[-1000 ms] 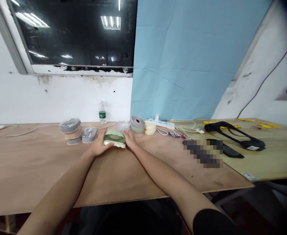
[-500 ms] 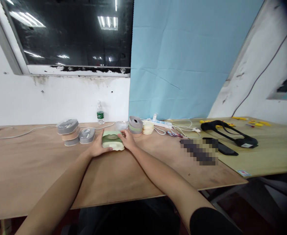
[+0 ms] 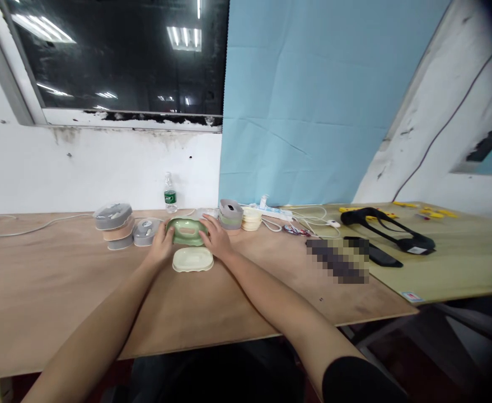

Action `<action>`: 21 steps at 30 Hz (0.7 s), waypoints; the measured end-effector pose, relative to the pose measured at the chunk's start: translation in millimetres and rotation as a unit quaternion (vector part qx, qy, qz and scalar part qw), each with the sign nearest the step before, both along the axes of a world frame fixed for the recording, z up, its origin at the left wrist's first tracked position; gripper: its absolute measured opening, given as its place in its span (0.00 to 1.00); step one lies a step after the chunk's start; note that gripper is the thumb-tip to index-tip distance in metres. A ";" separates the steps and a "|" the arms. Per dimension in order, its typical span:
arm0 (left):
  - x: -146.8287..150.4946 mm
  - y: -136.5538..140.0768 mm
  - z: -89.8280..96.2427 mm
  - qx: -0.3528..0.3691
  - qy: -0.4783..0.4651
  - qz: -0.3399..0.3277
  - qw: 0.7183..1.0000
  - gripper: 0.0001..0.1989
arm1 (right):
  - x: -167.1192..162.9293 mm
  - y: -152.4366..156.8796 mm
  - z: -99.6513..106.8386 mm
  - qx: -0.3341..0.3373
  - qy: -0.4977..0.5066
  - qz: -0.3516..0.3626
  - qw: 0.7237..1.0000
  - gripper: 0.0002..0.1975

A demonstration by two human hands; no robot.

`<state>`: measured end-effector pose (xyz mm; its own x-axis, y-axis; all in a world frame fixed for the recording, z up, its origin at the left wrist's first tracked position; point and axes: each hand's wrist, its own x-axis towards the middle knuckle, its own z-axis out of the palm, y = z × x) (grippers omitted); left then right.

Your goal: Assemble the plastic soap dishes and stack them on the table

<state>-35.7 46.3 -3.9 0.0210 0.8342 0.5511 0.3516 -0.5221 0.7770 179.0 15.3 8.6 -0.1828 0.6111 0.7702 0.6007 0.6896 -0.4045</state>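
A pale green, rounded plastic lid (image 3: 187,230) with an oblong slot in its middle is held between my two hands, its broad side tilted toward me. My left hand (image 3: 162,243) grips its left end, and my right hand (image 3: 217,236) has its right end, fingers over the rim. Just in front of it, a shallow cream plastic tray (image 3: 192,259) with rounded corners lies on the brown table (image 3: 187,313). No hand touches the tray.
Left of my hands stand stacked lidded containers (image 3: 113,224) and a grey one (image 3: 145,232). A water bottle (image 3: 169,195) is by the wall. Behind my right hand are grey containers (image 3: 231,214), cream pieces (image 3: 251,219) and a power strip (image 3: 277,212). A black strap-like frame (image 3: 413,242) lies at right.
The green lid has come away from the cream tray and tilted up toward me. My left hand has moved off the tray to the lid's left end; the tray now lies uncovered.
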 end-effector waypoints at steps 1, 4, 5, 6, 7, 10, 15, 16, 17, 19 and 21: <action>0.1 0.0 3.4 -0.019 -0.031 0.004 0.999 0.23 | 2.5 -2.4 2.5 0.009 -0.018 0.016 1.000 0.21; -1.3 -1.9 13.2 -0.094 -0.092 0.002 0.991 0.20 | 11.2 -8.6 7.2 0.002 -0.087 0.083 0.993 0.24; -1.7 -2.7 15.5 -0.113 -0.104 -0.002 0.988 0.19 | 14.1 -9.8 7.5 -0.004 -0.112 0.106 0.988 0.23; -1.8 -3.4 17.1 -0.125 -0.114 -0.009 0.986 0.19 | 16.8 -10.2 7.1 -0.008 -0.136 0.122 0.983 0.20; -1.5 -4.2 17.9 -0.132 -0.122 -0.022 0.983 0.20 | 19.6 -9.7 6.3 -0.009 -0.155 0.126 0.980 0.16; 0.9 -8.5 16.3 -0.115 -0.104 -0.082 0.985 0.27 | 31.7 -2.8 3.9 0.016 -0.139 0.048 0.989 0.13; 4.1 -22.8 7.9 0.010 0.215 -0.144 0.966 0.35 | 70.6 16.4 8.9 0.102 0.005 -0.185 0.977 0.15; 4.7 -25.5 7.0 0.019 0.276 -0.160 0.947 0.34 | 78.4 19.7 11.0 0.115 0.016 -0.210 0.971 0.16; 5.3 -27.8 6.8 0.023 0.318 -0.173 0.932 0.33 | 85.1 22.7 13.1 0.123 0.023 -0.229 0.965 0.16; 6.5 -31.5 8.3 0.025 0.356 -0.186 0.915 0.32 | 93.7 28.2 17.2 0.132 0.028 -0.250 0.959 0.16; 7.5 -34.0 11.3 0.030 0.372 -0.190 0.908 0.33 | 96.4 33.5 21.0 0.129 0.023 -0.255 0.958 0.16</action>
